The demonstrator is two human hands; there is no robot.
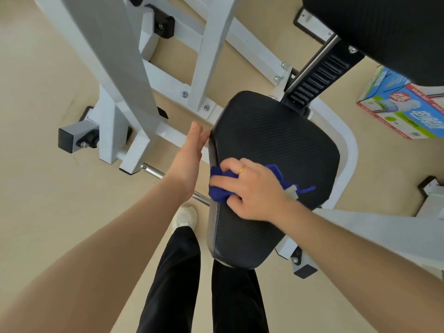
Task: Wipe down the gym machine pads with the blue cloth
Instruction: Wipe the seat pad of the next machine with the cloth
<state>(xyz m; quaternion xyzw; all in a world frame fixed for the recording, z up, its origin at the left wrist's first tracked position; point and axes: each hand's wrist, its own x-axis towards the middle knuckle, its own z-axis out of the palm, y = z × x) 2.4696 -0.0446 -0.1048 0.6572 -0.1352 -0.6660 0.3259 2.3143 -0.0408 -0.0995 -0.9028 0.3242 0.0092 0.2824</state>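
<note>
Right hand (249,188) — fingers curled round blue cloth (219,186) on seat pad (276,140) | left hand (192,150) — fingers straight, touching pad's edge

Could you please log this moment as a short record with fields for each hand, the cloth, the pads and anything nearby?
right hand: right hand grips the bunched blue cloth, pressing it on the seat pad
left hand: left hand, fingers straight, touches the pad's left edge
seat pad: black seat pad, textured
second pad: black back pad, upper right, untouched
frame: white machine frame
floor item: printed cardboard box at right
</note>
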